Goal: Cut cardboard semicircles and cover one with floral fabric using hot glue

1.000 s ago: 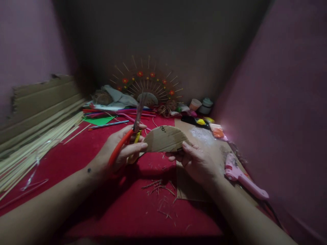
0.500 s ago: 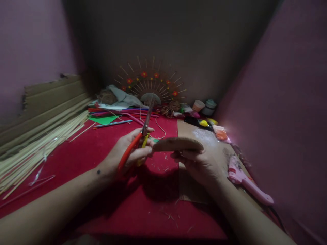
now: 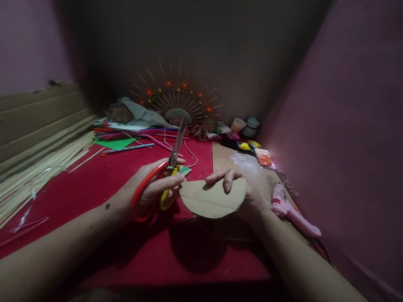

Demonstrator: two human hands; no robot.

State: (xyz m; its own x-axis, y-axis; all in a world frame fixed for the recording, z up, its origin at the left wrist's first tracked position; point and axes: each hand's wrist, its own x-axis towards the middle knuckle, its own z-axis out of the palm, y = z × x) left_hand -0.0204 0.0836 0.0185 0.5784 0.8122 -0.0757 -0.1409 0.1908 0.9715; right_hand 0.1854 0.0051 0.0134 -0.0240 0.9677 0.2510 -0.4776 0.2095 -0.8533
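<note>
A pair of scissors [image 3: 175, 157] with red and yellow handles is in my left hand [image 3: 151, 184], blades pointing up and away, held close together. My left thumb and fingertips also touch the left corner of a cardboard half-disc [image 3: 214, 201]. My right hand [image 3: 248, 193] grips the half-disc from the right, with fingers bent over its straight top edge. The piece's pale flat face is turned toward me and its curved edge points down. Both hands hover above the red table [image 3: 132, 251], and the half-disc throws a round shadow there.
Thin wooden sticks [image 3: 47, 176] lie at the left beside stacked cardboard [image 3: 40, 109]. A stick fan decoration with red flowers [image 3: 184, 86] leans at the back. A pink glue gun [image 3: 292, 214] rests on a cardboard sheet [image 3: 262, 176] at the right. Pipe cleaners [image 3: 147, 134] and a twine ball [image 3: 206, 126] lie behind.
The half-disc has tipped from nearly edge-on to showing its flat face, as my right hand turned and its fingers came over the top edge. The whole view has shifted slightly.
</note>
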